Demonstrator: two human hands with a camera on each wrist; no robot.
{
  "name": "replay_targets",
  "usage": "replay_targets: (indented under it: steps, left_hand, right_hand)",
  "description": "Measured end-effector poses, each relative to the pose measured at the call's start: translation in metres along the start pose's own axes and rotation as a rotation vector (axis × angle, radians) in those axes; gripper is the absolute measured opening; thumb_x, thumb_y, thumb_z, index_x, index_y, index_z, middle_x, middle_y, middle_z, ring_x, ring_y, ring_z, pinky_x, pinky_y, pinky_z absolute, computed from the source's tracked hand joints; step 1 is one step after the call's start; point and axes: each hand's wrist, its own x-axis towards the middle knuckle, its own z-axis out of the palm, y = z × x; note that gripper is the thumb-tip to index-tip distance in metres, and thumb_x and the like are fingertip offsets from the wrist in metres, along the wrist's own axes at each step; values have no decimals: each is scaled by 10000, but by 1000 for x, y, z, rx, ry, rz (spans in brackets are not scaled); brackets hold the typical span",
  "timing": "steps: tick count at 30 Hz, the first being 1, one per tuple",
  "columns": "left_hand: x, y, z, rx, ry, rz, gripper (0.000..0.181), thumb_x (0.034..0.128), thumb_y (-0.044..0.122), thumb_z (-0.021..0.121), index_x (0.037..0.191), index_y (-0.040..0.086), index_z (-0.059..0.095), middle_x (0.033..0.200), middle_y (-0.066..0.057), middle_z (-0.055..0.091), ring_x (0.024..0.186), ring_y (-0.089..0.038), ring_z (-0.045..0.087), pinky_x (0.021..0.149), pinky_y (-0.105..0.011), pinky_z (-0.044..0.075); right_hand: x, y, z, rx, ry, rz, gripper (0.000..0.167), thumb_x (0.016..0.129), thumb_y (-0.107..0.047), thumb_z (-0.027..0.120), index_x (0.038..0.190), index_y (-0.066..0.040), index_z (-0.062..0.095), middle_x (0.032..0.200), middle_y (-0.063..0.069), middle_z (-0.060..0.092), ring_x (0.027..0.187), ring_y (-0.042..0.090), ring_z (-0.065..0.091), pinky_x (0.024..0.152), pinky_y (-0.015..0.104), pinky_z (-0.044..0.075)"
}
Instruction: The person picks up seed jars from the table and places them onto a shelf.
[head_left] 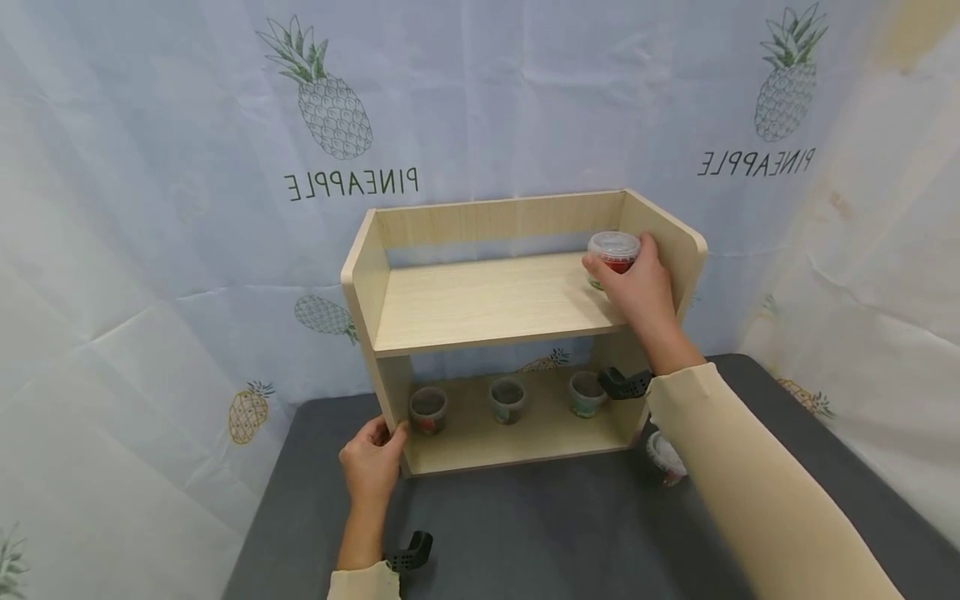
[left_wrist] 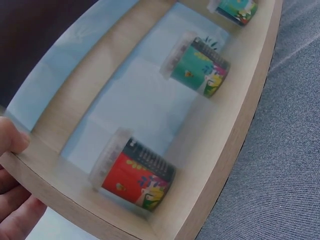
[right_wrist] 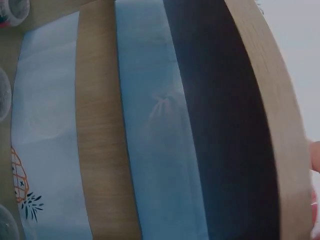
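My right hand [head_left: 647, 287] grips a small lidded cup [head_left: 613, 246] at the right end of the upper board of a light wooden two-tier shelf [head_left: 472, 300]. The cup has a clear lid and a red label. Lower down, my left hand [head_left: 372, 462] pinches the front edge of the shelf's left side panel, thumb [left_wrist: 12, 137] on the inner face and fingers outside. Three cups stand in a row on the lower board: a red cup [left_wrist: 137, 180] nearest the left hand, a green cup [left_wrist: 200, 70] and another green cup [head_left: 587, 394].
A further clear-lidded cup [head_left: 666, 457] lies on the dark grey table [head_left: 525, 533] by the shelf's right side, partly behind my right sleeve. A pineapple-printed cloth [head_left: 510, 100] hangs behind the shelf and along both sides. Black wrist mounts [head_left: 411, 552] sit at both wrists.
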Motion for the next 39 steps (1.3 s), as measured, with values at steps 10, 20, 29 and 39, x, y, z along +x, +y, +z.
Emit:
replay_targets:
  steps: [10,20,29,39]
  left_hand:
    - [-2,0,2,-13,6,-5,211,797,154,796,973,41,776,870,-102,766,753,-134,712,596,-71,477]
    - [-4,-3,4,-15,3,-12,219,799,156,799,982,38,774,878,-107,765,786,-214,734,602,-81,482]
    - [-1,1,2,-21,9,-8,230,802,167,795,991,36,772,885,-110,765,795,-224,735,606,-81,484]
    - [-3,1,1,-40,-19,-44,245,819,181,784,1013,33,767,909,-127,763,831,-242,738,622,-88,491]
  right_hand:
    - [-37,16,-13,10,4,-86,978,881,-524,657,1594,-159,96,1573,225,306,1444,366,330,1127,561,320]
    - [-90,89,-16,133,323,-526,579,856,-75,748,1398,-70,545,1377,146,577,1310,102,517,1049,129,382]
    - [-111,176,-18,56,426,-253,472,916,-147,691,1353,-21,566,1295,186,582,1172,-183,423,1000,51,344]
    - [-111,242,-19,-28,221,61,631,958,-326,632,1473,-31,421,1441,238,457,1328,413,443,1102,438,384]
